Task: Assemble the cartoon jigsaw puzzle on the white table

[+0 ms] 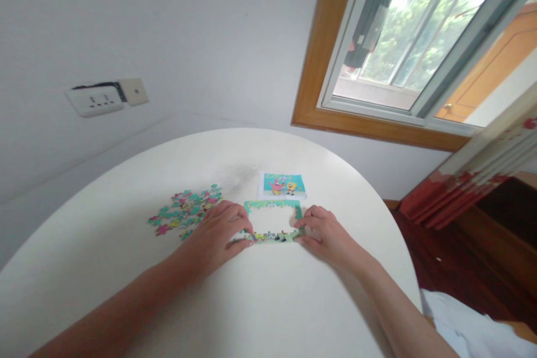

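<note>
on the round white table, two hands at the puzzle border

at the near left corner of the puzzle border, the left hand sets down its thumb and forefinger, tips a little apart, the other fingers curled behind. at the near right corner, the right hand does likewise, thumb and forefinger slightly parted, the rest bent. both hands touch the border; whether either pinches a piece, i cannot tell.

the border lies flat as a rectangle, its long sides running left to right, right of the table's middle. white tabletop shows through its centre, giving open room inside the four strips.

just past the long far strip, toward the table's far edge, lies a picture card with cartoon figures; whether the two touch is too fine to tell. left of the left hand, loose pieces spread in a heap, well inside the table's left edge, a few partly behind the knuckles.

tabletop runs on between the forearms toward the near side, and between the right hand and the table's right edge. the far edge curves near the wall; beyond the right edge lie the dark floor and white cloth.
</note>
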`<state>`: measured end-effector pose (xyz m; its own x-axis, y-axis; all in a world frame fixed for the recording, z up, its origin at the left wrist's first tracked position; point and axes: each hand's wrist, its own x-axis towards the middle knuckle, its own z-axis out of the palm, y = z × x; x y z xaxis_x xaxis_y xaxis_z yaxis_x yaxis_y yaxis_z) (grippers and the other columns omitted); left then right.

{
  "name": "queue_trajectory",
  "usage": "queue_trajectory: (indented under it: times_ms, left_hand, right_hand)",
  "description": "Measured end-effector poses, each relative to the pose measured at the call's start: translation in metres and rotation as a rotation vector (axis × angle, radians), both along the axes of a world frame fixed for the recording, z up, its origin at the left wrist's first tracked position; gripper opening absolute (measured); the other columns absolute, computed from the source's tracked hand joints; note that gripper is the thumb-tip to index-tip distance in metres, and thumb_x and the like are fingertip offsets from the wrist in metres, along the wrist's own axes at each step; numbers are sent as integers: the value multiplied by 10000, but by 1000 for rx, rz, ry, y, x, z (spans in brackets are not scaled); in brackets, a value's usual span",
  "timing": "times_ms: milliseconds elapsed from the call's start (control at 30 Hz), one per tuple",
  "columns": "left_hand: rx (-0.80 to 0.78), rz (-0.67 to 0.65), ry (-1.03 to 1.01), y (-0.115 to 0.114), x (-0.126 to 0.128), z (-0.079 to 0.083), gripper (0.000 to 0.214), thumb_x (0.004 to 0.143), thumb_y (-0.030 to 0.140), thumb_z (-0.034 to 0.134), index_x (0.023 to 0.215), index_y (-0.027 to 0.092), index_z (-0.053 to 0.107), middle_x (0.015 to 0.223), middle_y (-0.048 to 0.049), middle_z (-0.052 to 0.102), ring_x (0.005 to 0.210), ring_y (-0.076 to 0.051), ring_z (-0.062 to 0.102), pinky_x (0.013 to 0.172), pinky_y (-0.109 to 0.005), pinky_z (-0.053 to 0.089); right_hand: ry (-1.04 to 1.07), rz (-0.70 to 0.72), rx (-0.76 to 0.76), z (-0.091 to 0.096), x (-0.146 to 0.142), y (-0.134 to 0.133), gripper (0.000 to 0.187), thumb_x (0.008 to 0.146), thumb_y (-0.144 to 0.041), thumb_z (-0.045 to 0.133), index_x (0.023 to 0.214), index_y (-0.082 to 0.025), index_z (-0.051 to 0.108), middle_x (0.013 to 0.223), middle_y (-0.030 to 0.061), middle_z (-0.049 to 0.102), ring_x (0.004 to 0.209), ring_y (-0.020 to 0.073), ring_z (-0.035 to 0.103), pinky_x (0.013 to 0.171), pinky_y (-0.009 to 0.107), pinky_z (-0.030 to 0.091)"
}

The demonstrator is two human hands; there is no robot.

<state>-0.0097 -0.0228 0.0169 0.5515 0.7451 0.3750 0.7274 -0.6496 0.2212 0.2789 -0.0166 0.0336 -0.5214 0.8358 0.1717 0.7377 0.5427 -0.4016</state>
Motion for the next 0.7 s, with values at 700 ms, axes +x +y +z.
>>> queue_trajectory:
  times_ms: [700]
  left_hand:
    - [3,-6,14,0,-1,0,100,833,307,604,910,257,644,993,-12,573,998,-211,474,916,-343,318]
  right_hand:
    - [-38,5,19,-3,3,1,168,789,-202,660,951,-233,687,1003,60,594,975,198,554,844,357,388]
